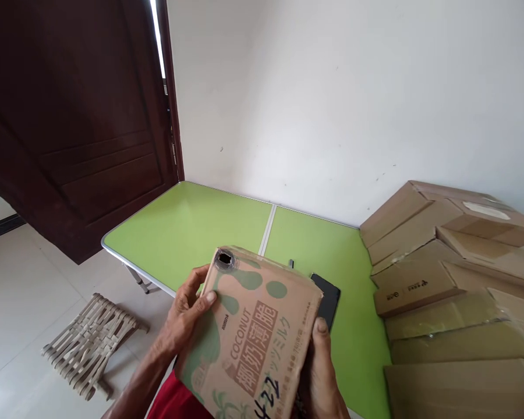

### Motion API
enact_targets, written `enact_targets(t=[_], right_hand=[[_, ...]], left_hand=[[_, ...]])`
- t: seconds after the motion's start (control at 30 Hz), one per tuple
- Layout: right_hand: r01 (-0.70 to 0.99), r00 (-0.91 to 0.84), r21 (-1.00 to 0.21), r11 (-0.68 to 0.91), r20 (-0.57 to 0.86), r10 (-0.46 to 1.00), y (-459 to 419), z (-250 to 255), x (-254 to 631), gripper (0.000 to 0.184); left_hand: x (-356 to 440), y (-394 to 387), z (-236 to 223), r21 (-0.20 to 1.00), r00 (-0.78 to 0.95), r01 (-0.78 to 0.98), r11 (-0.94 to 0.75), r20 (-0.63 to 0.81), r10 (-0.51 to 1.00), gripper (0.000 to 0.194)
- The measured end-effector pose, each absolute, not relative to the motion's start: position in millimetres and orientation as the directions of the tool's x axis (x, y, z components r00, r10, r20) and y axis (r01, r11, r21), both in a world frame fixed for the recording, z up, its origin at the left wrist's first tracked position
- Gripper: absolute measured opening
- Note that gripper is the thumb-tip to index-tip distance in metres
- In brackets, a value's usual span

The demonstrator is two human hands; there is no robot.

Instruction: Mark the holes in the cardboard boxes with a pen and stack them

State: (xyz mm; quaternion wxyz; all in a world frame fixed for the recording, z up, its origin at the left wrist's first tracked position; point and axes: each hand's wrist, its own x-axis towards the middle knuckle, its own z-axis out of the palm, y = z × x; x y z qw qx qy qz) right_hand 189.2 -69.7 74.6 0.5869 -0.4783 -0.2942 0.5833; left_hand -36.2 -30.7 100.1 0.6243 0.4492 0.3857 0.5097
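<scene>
Between my two hands is a brown cardboard box [262,331] with green printing, the word COCONUT and handwritten black digits on its face. A dark-edged hole shows at its upper left corner. My left hand [190,314] grips the left side, thumb on the printed face and fingers behind. At the right edge my right hand [321,372] is closed on the box, its thumb along the side; the other fingers are mostly hidden. The box is tilted and held over the near edge of the green folding table [209,215]. Behind it lies a dark flat object [327,297], partly covered.
Several cardboard boxes [423,285] are stacked at the right, against the white wall. A small dark item [291,263] lies on the table behind the held box. At the left are a woven stool [91,343] on the tiled floor and a dark wooden door [78,116].
</scene>
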Motion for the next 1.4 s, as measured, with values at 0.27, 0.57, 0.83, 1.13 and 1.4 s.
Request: enact_targets(t=[0.27, 0.57, 0.83, 1.13, 1.4], right_hand=[[-0.620, 0.012, -0.713, -0.327, -0.426, 0.905, -91, 32, 226, 0.074], [-0.525, 0.051, -0.804, -0.280, -0.357, 0.933, -92, 35, 238, 0.077], [0.483, 0.470, -0.871, 0.092, 0.347, 0.812, -65, 93, 243, 0.085], [0.911, -0.020, -0.349, 0.219, 0.495, 0.869, -37, 135, 194, 0.016], [0.917, -0.025, -0.339, 0.210, 0.476, 0.879, -36, 139, 187, 0.018]], left_hand=[[-11, -56, 96, 0.999, 0.140, 0.004, -0.052, 0.051, 0.989, 0.052], [-6, 1, 101, 0.956, 0.211, 0.287, -0.066, 0.004, 0.978, 0.062], [16, 2, 111, 0.966, 0.282, 0.246, -0.074, 0.002, 0.959, 0.045], [34, -6, 121, 0.965, 0.322, 0.257, -0.048, -0.038, 0.946, 0.036], [39, -6, 127, 0.953, 0.384, 0.260, -0.154, 0.045, 0.922, 0.036]])
